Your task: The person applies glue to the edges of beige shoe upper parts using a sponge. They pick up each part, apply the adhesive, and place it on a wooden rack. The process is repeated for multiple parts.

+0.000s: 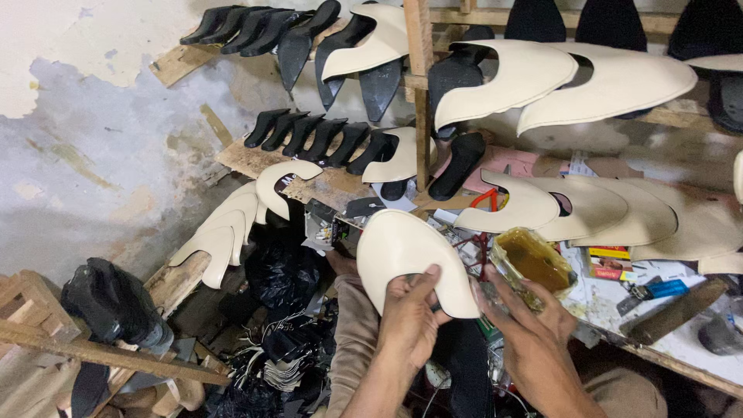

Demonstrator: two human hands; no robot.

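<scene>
— What's the biggest thing in front of you?

— The wooden rack (419, 93) with its upright post, running from twelve o'clock out to three. Cream shoe uppers (611, 81) lie across its top rail at one o'clock, and another overlapping row of cream uppers (619, 213) sits lower, at about two to three o'clock. Black soles (309, 135) stand in rows on the wooden ledges at eleven o'clock, against the patchy blue-grey wall (93, 155).

— And lower down?

— A fan of cream pieces (220, 232) leans at nine to ten o'clock. Below them is a heap of black bags and scraps (282, 279). The cluttered workbench (665, 340) stretches off at four o'clock, with a wooden-handled tool (673, 310) lying on it.

— What are your hands doing?

— My left hand (409, 321) is closed on a cream upper piece (402, 251), thumb pressed flat on its face, fingers behind it. That piece is held up near the middle of my view, just toward twelve o'clock from the hand, tilted with its rounded end up and left.

— The right one?

— My right hand (526, 329), at five o'clock, has its fingers stretched toward a small open tin of amber glue (534, 263) at three o'clock from the cream piece. The fingertips touch or nearly touch the tin's near rim; I can't tell whether they grip it.
</scene>
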